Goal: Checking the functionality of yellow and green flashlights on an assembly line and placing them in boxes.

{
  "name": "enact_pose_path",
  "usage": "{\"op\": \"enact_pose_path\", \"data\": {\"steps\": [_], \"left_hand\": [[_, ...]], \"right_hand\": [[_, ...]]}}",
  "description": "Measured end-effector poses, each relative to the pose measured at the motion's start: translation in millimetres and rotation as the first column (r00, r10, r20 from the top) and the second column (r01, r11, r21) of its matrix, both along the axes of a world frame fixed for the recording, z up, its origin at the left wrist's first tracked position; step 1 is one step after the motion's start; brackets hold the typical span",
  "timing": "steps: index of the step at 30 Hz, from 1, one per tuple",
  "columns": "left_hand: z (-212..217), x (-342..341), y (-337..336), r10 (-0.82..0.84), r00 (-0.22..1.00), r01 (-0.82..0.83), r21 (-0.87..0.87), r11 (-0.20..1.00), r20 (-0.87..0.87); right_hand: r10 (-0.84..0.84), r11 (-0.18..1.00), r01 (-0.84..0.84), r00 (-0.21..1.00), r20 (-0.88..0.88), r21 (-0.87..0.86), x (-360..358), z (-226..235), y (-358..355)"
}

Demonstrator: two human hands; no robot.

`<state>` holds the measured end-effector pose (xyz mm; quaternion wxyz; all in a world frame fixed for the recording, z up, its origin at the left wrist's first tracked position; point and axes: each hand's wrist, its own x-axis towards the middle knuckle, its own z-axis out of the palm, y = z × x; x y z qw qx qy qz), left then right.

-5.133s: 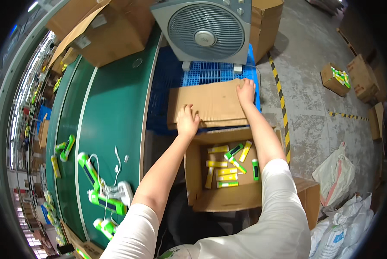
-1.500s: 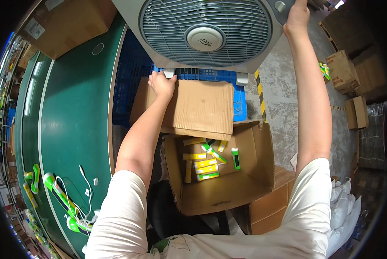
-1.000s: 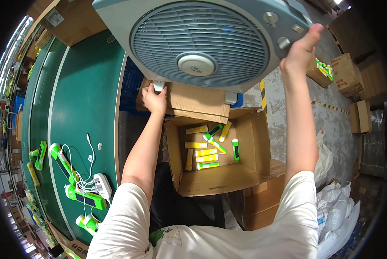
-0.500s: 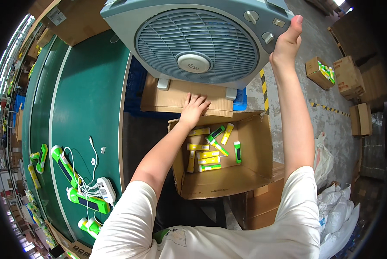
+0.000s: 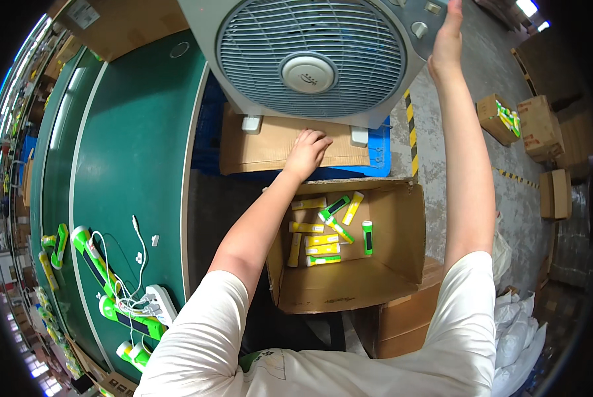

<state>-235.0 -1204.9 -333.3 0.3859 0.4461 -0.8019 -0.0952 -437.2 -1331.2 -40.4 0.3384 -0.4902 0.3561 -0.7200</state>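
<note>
A grey box fan [image 5: 309, 59] stands on a flat cardboard sheet [image 5: 270, 142] that lies over a blue crate [image 5: 376, 149]. My right hand [image 5: 447, 36] is raised to the fan's upper right corner, by its control knobs, palm against the casing. My left hand [image 5: 306, 152] rests fingers down on the cardboard sheet, just under the fan's front edge. Below my left forearm sits an open cardboard box [image 5: 356, 258] holding several yellow and green torches [image 5: 319, 238].
A green conveyor table [image 5: 131, 165] runs along the left, with green torches [image 5: 98, 264] wired to a white power strip [image 5: 157, 301]. Cardboard boxes [image 5: 538, 126] sit on the concrete floor at right. White sacks [image 5: 521, 331] lie at lower right. A box [image 5: 121, 23] stands top left.
The fan has come closer and fills more of the top of the view. My left hand stays on the cardboard under it; my right hand remains at its upper right corner.
</note>
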Motion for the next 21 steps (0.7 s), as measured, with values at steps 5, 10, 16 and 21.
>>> {"op": "enact_pose_path", "data": {"steps": [5,10,16,21], "left_hand": [[12,5,17,0.199,0.975,-0.186,0.125,0.974,-0.095],[25,37,11,0.912,0.410,-0.867,0.314,0.388,0.004],[4,84,9,0.982,0.058,-0.977,0.213,0.019,0.178],[-8,90,22,0.950,0.300,-0.919,0.291,0.265,0.083]], "right_hand": [[0.165,0.980,-0.168,0.986,0.035,0.111,-9,1,-8],[0.155,0.977,-0.164,0.985,0.076,0.135,-23,5,-29],[-0.192,0.974,0.175,0.975,0.111,0.144,5,17,-27],[-0.410,0.910,0.384,0.892,0.193,0.157,23,31,7]]}}
